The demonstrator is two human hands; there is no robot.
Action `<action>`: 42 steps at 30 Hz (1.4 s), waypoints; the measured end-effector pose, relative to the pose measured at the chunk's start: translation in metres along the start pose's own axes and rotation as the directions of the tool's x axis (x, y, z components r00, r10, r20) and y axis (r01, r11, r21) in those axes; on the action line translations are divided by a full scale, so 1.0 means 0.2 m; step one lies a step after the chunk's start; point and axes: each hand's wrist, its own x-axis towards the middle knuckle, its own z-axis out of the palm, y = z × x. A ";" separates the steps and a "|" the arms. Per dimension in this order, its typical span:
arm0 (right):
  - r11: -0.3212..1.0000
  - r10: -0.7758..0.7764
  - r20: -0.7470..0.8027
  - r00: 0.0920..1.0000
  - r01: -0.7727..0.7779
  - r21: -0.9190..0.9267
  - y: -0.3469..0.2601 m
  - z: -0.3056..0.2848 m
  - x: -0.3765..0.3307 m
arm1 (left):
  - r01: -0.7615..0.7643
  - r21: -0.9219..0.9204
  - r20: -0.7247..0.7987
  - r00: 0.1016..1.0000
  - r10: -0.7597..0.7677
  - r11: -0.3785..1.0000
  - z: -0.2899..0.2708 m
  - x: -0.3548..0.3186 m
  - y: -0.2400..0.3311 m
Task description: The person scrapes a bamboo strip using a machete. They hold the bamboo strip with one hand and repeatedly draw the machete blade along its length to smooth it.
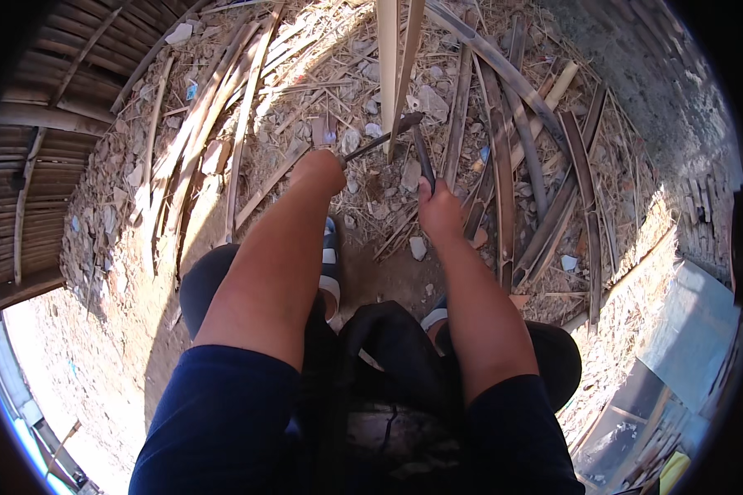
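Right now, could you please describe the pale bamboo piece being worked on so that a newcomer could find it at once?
Start at the two hands, left hand and right hand, over the littered ground. Above them a dark blade bites into an upright bamboo piece. Unlike the grey strips lying flat around it, it is pale, sunlit and split lengthwise.

Bamboo strips (500, 157) lie on rubble ground (140, 330) before both feet.

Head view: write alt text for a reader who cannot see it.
Left hand and right hand each grip an end of a dark blade set into an upright split bamboo pole, above ground littered with bamboo strips.
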 end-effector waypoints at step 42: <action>0.940 -0.109 -0.354 0.929 0.212 0.268 -0.28 -0.18 0.13 | 0.040 -0.037 0.030 0.999 -0.039 0.999 -0.02 0.00 0.01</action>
